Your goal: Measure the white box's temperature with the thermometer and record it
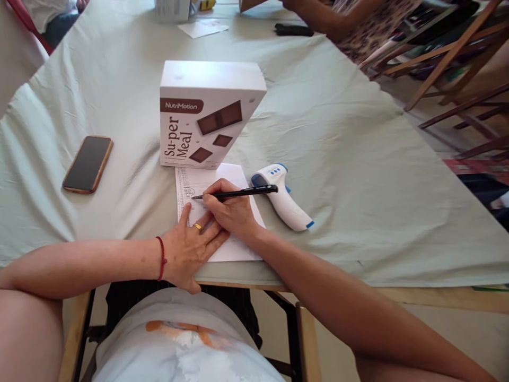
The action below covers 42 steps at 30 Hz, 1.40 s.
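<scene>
My right hand grips a black pen with its tip on a white printed sheet near the table's front edge. My left hand lies flat on the lower left of that sheet, fingers spread, a gold ring on one finger and a red cord at the wrist. Just behind the sheet stands a white box printed "NutriMotion Su-per Meal". A white and blue handheld thermometer lies right of the sheet, close to the pen's end.
A pale green cloth covers the table. A phone lies face up at the left. Another person's arm, a dark remote-like object and a paper are at the far end. Wooden chairs stand at the right.
</scene>
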Available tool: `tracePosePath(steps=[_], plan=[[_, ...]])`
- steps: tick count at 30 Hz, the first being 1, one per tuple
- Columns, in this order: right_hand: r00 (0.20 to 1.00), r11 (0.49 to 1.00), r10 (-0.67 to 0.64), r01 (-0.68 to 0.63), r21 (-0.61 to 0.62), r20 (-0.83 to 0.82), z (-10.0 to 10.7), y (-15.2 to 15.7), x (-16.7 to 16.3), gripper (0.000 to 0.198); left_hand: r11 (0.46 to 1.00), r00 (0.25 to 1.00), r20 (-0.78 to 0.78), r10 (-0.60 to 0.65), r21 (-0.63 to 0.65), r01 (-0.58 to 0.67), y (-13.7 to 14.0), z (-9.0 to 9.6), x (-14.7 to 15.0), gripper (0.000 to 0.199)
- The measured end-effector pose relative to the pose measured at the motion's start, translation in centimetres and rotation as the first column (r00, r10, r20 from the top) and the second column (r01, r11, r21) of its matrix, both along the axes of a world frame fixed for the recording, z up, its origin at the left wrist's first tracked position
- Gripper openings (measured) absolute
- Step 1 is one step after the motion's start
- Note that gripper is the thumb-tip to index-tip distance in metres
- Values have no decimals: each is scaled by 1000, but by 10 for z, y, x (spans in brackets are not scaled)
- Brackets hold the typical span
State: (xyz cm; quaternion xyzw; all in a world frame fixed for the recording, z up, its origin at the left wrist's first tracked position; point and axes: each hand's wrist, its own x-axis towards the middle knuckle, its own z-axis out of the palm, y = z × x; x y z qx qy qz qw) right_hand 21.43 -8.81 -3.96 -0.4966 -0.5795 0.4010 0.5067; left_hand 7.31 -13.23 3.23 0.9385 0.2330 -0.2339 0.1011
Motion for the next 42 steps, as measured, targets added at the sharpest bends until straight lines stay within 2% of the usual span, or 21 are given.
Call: tracePosePath(steps=[5,9,12,15,18,21,26,30,34,39,42], plan=[[999,1000,1,-2,-24,-34,2,-2,0,7,1000,1000,-5,-13,-10,13,-1,-1,-3,124],[996,997,-47,43,-67,-70,4,-4,1,9,999,989,143,-34,2,34,3,-4,-5,126],[987,990,-88,72,-125,-131,8,-6,6,6,999,963,266,-32,-19,38,6,-11,-4,113],[993,995,-27,16,-102,-113,14,-9,13,13,998,943,333,-5,-64,28,8,-17,-1,105],[998,996,64,-65,-54,-24,17,-9,18,13,994,938,346,26,-113,14,9,-20,0,108],[996,989,81,-85,-122,-37,16,-5,18,10,992,927,374,42,-127,7,10,-21,-1,108],[995,982,33,-49,-181,-92,13,2,12,2,992,884,461,81,-119,-29,12,-27,-5,81],[992,996,23,-33,-81,-126,13,-1,16,9,996,849,524,66,-88,-23,16,-28,-7,71],[986,995,104,-104,3,-129,14,-10,23,13,999,809,585,48,-48,-25,19,-24,-9,66],[982,992,107,-116,-54,-155,21,-20,30,21,998,772,633,56,-58,-24,19,-16,-6,30],[979,987,106,-124,-99,-172,21,-23,32,20,997,744,663,76,-71,-38,19,-16,-2,25]])
